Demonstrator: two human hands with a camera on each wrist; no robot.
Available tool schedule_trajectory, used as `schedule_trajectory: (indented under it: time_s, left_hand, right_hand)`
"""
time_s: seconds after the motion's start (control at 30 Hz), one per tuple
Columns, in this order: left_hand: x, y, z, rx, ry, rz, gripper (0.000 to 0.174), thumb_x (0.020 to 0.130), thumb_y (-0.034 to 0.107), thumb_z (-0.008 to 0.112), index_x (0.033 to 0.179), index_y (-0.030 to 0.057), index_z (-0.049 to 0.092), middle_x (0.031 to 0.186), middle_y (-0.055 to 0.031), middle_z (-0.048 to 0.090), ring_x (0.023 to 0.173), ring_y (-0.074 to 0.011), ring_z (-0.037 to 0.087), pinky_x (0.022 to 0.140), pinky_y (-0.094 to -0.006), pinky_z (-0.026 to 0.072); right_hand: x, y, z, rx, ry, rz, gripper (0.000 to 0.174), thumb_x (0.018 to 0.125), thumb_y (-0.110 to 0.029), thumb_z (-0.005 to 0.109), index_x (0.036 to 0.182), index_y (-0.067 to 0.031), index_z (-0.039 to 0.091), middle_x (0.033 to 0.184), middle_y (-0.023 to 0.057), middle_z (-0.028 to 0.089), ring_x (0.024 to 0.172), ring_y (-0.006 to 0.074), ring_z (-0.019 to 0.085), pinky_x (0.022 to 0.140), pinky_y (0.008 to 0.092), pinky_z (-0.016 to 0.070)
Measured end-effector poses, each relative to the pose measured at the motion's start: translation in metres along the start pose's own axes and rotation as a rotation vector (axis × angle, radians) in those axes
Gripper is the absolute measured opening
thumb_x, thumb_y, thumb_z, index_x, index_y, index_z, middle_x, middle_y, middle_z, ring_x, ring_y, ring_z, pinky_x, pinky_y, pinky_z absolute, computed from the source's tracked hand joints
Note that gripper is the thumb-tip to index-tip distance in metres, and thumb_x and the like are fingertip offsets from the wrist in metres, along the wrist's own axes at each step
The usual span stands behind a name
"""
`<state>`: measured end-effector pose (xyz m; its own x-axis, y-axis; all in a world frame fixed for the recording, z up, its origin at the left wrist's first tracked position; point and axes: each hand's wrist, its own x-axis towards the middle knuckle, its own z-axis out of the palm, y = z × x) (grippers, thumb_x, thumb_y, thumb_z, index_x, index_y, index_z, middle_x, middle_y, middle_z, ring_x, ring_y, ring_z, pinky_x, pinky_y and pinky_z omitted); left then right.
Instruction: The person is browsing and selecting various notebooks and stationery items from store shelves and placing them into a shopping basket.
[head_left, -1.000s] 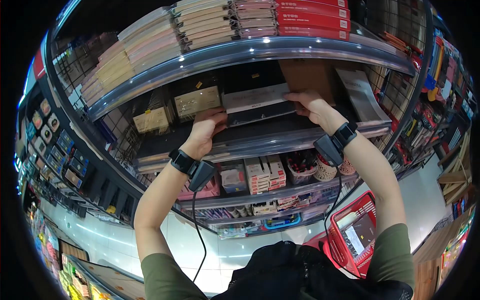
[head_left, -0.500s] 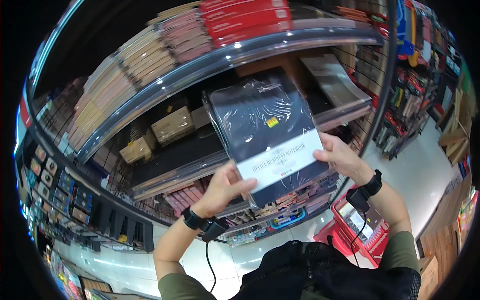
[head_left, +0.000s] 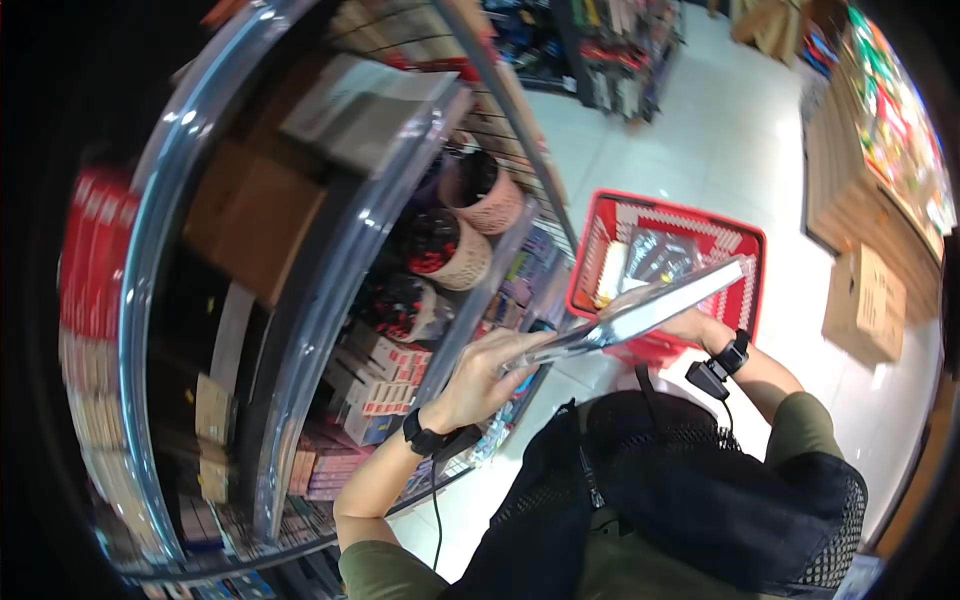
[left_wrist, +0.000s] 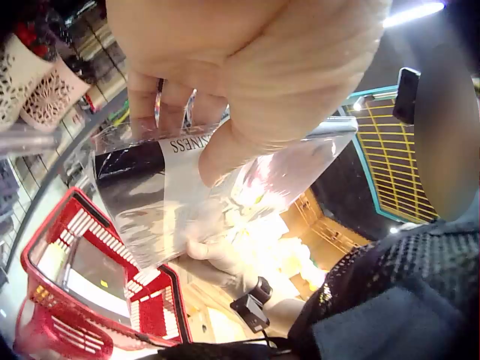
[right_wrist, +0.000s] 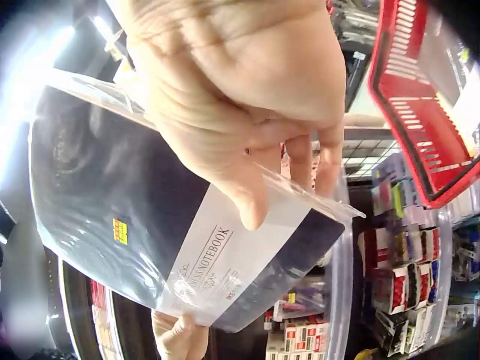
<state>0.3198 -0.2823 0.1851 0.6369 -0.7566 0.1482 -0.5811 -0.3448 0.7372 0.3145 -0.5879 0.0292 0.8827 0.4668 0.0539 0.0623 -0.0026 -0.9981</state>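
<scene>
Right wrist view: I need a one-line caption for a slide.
Right hand grips a plastic-wrapped dark notebook, left hand holding its far edge; red basket and stocked shelves behind.

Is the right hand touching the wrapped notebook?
Touching. The right wrist view shows the right hand pinching the notebook, thumb on its white band.

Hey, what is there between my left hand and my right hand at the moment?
The plastic-wrapped notebook spans that stretch: the left hand grips one end and the right hand grips the other. The head view shows it best.
</scene>
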Motion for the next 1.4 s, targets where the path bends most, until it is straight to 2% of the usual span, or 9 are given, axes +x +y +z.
schedule_trajectory:
  time_s: [0.17, 0.37, 0.47, 0.63, 0.73, 0.83, 1.0, 1.07, 1.4]
  left_hand:
    - [0.051, -0.044, 0.062, -0.229, -0.151, -0.266, 0.022, 0.083, 0.005, 0.063, 0.103, -0.0024, 0.061, 0.101, -0.0116, 0.065, 0.093, -0.0178, 0.060, 0.084, -0.0337, 0.0453]
    - [0.088, -0.135, 0.158, -0.978, -0.373, -0.853, 0.033, 0.092, 0.013, 0.054, 0.123, 0.0017, 0.047, 0.119, -0.0046, 0.058, 0.108, -0.0123, 0.055, 0.093, -0.0266, 0.0438]
    - [0.101, -0.176, 0.206, -1.241, -0.438, -1.081, 0.036, 0.092, 0.013, 0.054, 0.126, 0.0039, 0.046, 0.118, -0.0045, 0.057, 0.106, -0.0141, 0.057, 0.092, -0.0279, 0.0455]
    - [0.133, -0.209, 0.241, -1.001, -0.262, -0.985, 0.029, 0.089, 0.007, 0.056, 0.117, 0.0039, 0.054, 0.104, -0.0023, 0.062, 0.089, -0.0101, 0.059, 0.077, -0.0260, 0.0483]
    - [0.160, -0.235, 0.245, -0.935, -0.129, -0.964, 0.029, 0.087, 0.004, 0.057, 0.116, 0.0030, 0.053, 0.094, -0.0034, 0.063, 0.078, -0.0096, 0.059, 0.066, -0.0244, 0.0483]
    - [0.169, -0.248, 0.251, -0.877, 0.054, -0.947, 0.030, 0.085, 0.000, 0.055, 0.115, 0.0035, 0.054, 0.082, -0.0031, 0.062, 0.068, -0.0102, 0.058, 0.056, -0.0238, 0.0456]
    - [0.111, -0.270, 0.260, -0.446, 0.000, -0.757, 0.024, 0.077, 0.003, 0.060, 0.101, 0.0038, 0.061, 0.079, -0.0024, 0.060, 0.071, -0.0088, 0.056, 0.061, -0.0233, 0.0470]
    - [0.094, -0.235, 0.231, -0.839, 0.022, -0.872, 0.012, 0.081, 0.011, 0.058, 0.091, 0.0073, 0.061, 0.074, -0.0006, 0.059, 0.067, -0.0097, 0.057, 0.055, -0.0262, 0.0477]
    - [-0.055, -0.184, 0.145, -0.207, 0.290, -0.680, 0.021, 0.082, 0.018, 0.056, 0.097, 0.0045, 0.062, 0.086, -0.0110, 0.067, 0.081, -0.0262, 0.065, 0.071, -0.0354, 0.0504]
  right_hand:
    - [-0.058, 0.021, -0.019, 0.180, 0.286, 0.513, 0.029, 0.075, -0.020, 0.075, 0.084, 0.0067, 0.068, 0.075, 0.0094, 0.068, 0.071, 0.0130, 0.061, 0.066, 0.0269, 0.0489]
    - [-0.105, 0.083, -0.033, 0.639, 0.464, 0.587, 0.034, 0.081, -0.016, 0.070, 0.107, 0.0033, 0.059, 0.090, 0.0051, 0.065, 0.060, 0.0064, 0.052, 0.053, 0.0195, 0.0430]
    - [-0.118, 0.128, -0.058, 0.659, 0.399, 0.716, 0.038, 0.085, -0.019, 0.066, 0.113, 0.0045, 0.056, 0.099, 0.0091, 0.064, 0.083, 0.0121, 0.060, 0.069, 0.0226, 0.0481]
    - [-0.109, 0.153, -0.074, 0.580, 0.547, 0.653, 0.036, 0.085, -0.016, 0.066, 0.113, 0.0031, 0.055, 0.105, 0.0103, 0.063, 0.092, 0.0156, 0.060, 0.079, 0.0283, 0.0495]
    - [-0.089, 0.173, -0.093, 0.647, 0.584, 0.735, 0.034, 0.085, -0.020, 0.067, 0.107, 0.0016, 0.054, 0.069, 0.0037, 0.059, 0.051, 0.0092, 0.053, 0.044, 0.0231, 0.0448]
    - [-0.069, 0.211, -0.105, 0.593, 0.584, 0.780, 0.038, 0.084, -0.023, 0.068, 0.108, 0.0043, 0.055, 0.088, 0.0063, 0.064, 0.068, 0.0083, 0.059, 0.055, 0.0243, 0.0480]
    - [-0.067, 0.264, -0.113, -0.534, 0.256, 0.730, 0.030, 0.072, -0.026, 0.059, 0.074, 0.0031, 0.064, 0.065, 0.0208, 0.062, 0.061, 0.0327, 0.062, 0.056, 0.0430, 0.0470]
    - [-0.077, 0.273, -0.119, -0.498, 0.261, 0.669, 0.020, 0.074, -0.019, 0.057, 0.076, 0.0003, 0.064, 0.060, 0.0158, 0.060, 0.060, 0.0277, 0.062, 0.055, 0.0399, 0.0477]
    - [0.019, 0.146, -0.081, -0.273, 0.446, 0.348, 0.004, 0.083, 0.000, 0.055, 0.086, -0.0003, 0.057, 0.068, 0.0031, 0.056, 0.058, 0.0102, 0.055, 0.049, 0.0226, 0.0472]
